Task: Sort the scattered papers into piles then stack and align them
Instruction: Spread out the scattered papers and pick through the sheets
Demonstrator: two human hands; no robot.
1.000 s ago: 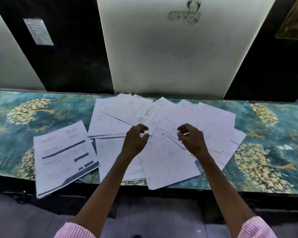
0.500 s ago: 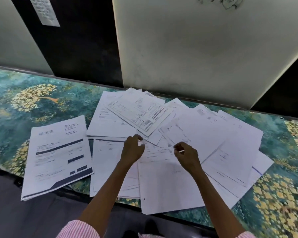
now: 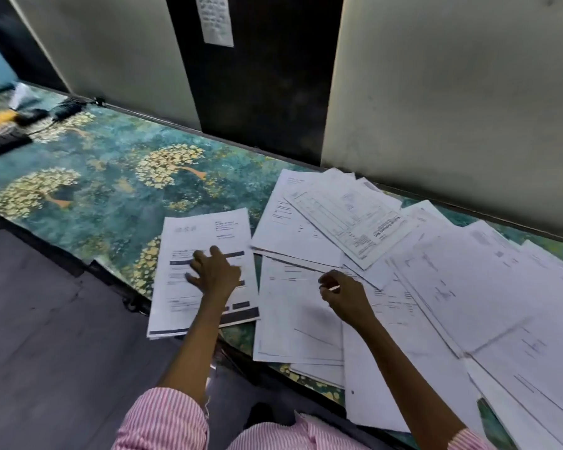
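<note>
The left hand (image 3: pixel 216 274) lies flat, fingers spread, on the dark-banded sheet (image 3: pixel 205 271), left of the scattered papers (image 3: pixel 403 287); the right hand (image 3: pixel 345 297), loosely curled and holding nothing, hovers over those.

Teal floral-patterned table (image 3: pixel 104 177) carries scattered papers (image 3: pixel 436 287) and a separate sheet (image 3: pixel 205 235).

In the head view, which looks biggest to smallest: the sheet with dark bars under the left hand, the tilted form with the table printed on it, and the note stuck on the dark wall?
1. Sheet with dark bars, under the left hand.
2. Tilted form; it looks slightly smaller, but lies farther off, so true sizes may match.
3. Wall note, clearly smallest, though farthest away.
</note>
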